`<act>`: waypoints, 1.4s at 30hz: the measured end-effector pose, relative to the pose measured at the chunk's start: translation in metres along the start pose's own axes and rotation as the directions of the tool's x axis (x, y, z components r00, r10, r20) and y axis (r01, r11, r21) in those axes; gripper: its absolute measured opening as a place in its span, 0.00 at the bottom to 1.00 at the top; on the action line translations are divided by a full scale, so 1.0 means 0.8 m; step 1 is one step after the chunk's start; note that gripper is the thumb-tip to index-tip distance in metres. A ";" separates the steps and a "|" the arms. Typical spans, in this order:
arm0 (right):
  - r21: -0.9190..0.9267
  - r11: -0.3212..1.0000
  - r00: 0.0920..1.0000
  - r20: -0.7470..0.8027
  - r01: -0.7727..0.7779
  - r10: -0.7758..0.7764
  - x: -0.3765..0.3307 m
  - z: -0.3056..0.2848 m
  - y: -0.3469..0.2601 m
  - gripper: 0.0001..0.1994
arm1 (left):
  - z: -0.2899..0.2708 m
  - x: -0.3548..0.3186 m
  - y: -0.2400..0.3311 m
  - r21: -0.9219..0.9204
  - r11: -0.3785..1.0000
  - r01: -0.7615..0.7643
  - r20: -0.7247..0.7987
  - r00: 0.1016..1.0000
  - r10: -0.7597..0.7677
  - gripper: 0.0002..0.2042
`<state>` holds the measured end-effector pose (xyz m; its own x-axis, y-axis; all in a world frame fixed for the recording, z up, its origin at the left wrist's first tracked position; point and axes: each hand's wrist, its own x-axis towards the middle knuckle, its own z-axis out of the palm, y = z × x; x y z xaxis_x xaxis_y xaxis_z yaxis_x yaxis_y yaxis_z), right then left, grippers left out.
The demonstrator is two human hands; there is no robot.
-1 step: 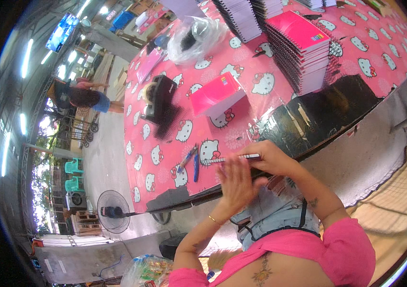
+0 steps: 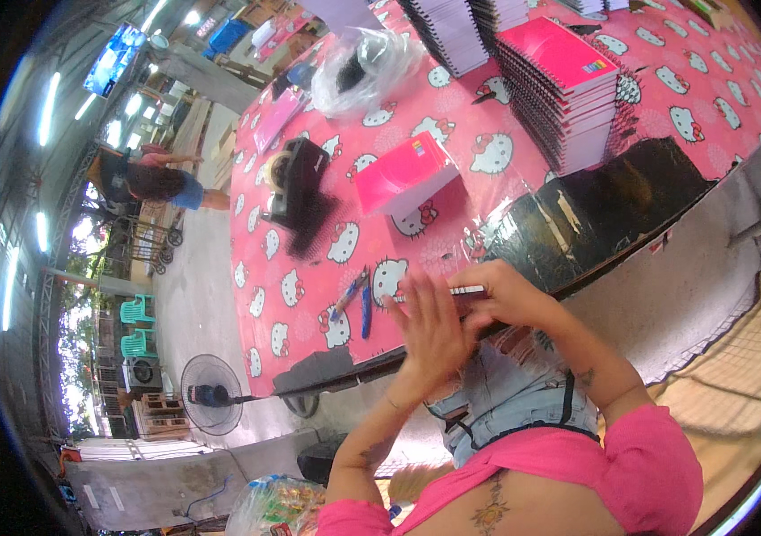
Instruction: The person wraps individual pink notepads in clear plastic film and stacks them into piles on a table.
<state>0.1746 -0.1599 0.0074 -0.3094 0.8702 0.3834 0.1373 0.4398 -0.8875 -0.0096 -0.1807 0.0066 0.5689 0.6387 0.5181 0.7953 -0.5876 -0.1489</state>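
A thin spiral notebook (image 2: 468, 289) is seen edge-on above the table's near edge. My right hand (image 2: 509, 295) grips its right end, fingers wrapped round it. My left hand (image 2: 429, 326) is against its left part, fingers stretched and slightly spread, hiding most of that end. Just left of my left hand lie blue-handled tools (image 2: 366, 308), too small to name exactly. Farther off is a pink-covered pad of paper (image 2: 403, 174), with a black tape dispenser (image 2: 298, 183) to its left. At the far right stands a tall stack of pink spiral notebooks (image 2: 563, 94).
A pink cat-print cover (image 2: 452, 246) lies over the table, with black tape (image 2: 595, 205) along its near edge. A clear plastic bag (image 2: 367, 76) sits at the back. On the left are a standing fan (image 2: 211, 394), green chairs (image 2: 137, 309) and another person (image 2: 166, 183).
My left hand has shifted slightly left and up along the notebook, its fingers more spread and covering more of the spiral edge. My right hand keeps its grip in nearly the same place.
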 end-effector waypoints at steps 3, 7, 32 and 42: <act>0.035 0.994 0.991 0.087 -0.104 0.101 -0.001 -0.009 -0.006 0.21 | -0.011 0.013 0.000 -0.062 0.998 -0.017 0.127 0.992 0.025 0.46; -0.003 1.000 1.000 -0.029 -0.004 0.004 -0.005 0.004 0.004 0.20 | 0.011 -0.028 0.020 -0.142 0.985 -0.100 0.037 0.994 0.106 0.47; -0.055 0.987 0.989 0.004 -0.150 0.151 -0.009 -0.062 -0.054 0.10 | -0.038 0.047 -0.016 -0.403 0.914 0.040 -0.020 0.998 -0.052 0.09; -0.436 0.899 0.955 -0.284 -0.049 -0.085 0.003 -0.025 -0.062 0.10 | -0.057 0.047 -0.001 -0.354 0.935 0.003 -0.024 1.000 -0.012 0.12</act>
<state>0.1854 -0.1749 0.0575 -0.0397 0.8565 0.5147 0.5486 0.4492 -0.7052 0.0013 -0.1787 0.0645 0.5541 0.6334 0.5402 0.6712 -0.7238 0.1602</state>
